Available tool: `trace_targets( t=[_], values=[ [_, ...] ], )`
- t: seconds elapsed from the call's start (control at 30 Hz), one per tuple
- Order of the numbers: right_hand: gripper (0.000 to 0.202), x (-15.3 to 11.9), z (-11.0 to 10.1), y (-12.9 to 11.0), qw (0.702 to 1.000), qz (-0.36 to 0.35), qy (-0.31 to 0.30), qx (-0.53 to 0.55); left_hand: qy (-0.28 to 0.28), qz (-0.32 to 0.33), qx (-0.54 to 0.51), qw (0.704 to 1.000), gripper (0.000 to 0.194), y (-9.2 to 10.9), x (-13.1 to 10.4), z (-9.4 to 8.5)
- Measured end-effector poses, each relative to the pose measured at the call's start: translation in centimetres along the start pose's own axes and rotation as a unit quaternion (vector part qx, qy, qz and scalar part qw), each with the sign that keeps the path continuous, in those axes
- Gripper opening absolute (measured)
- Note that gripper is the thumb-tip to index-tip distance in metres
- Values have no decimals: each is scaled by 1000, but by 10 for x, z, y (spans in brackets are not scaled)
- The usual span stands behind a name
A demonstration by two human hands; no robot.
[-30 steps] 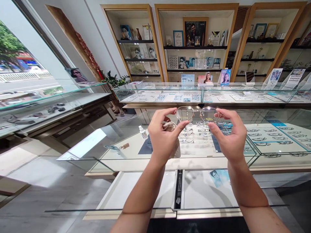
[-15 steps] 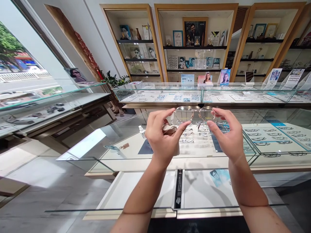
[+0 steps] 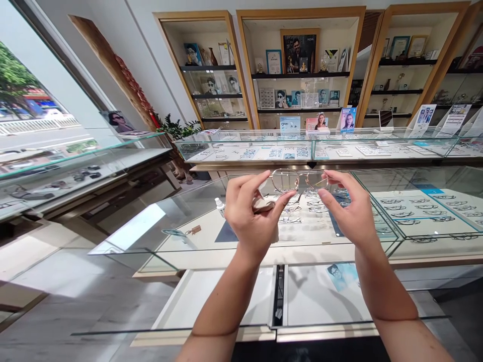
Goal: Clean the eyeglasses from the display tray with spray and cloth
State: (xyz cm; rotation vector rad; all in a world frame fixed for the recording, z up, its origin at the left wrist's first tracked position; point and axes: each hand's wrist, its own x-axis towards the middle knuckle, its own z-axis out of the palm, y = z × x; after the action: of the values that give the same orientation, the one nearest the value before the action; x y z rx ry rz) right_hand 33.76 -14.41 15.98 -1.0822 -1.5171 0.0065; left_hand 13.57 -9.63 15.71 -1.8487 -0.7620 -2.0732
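Thin metal-framed eyeglasses [image 3: 286,180] with clear round lenses are held up between both hands, above the glass display case [image 3: 211,245]. My left hand [image 3: 251,213] pinches one side of the frame with thumb and fingers, and a light cloth [image 3: 263,204] is tucked in its palm. At the other side, the thumb and index finger of my right hand [image 3: 349,206] grip the rim. Several rows of glasses lie inside the case behind the held pair.
A small white spray bottle [image 3: 219,205] stands left of my left hand. Two white drawers [image 3: 320,296] are pulled out below the case. Another glass counter [image 3: 249,153] and wooden shelves [image 3: 240,75] stand behind; a side counter [image 3: 86,168] is at the left.
My right hand has shifted slightly left. The glasses have turned a little and sit slightly lower, still held by both hands.
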Motion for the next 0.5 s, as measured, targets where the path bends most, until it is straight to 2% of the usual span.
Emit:
trace_targets(
  t=[0.17, 0.37, 0.5],
  values=[
    [33, 0, 0, 0, 1000, -9, 10, 2, 9, 22, -16, 1000, 45, -1, 2, 0],
    [29, 0, 1, -5, 997, -44, 68, -1, -36, -41, -11, 998, 43, -1, 5, -2],
    [29, 0, 1, -5, 996, -48, 70, -1, -40, -49, -10, 998, 42, -1, 6, -2]
  ],
)
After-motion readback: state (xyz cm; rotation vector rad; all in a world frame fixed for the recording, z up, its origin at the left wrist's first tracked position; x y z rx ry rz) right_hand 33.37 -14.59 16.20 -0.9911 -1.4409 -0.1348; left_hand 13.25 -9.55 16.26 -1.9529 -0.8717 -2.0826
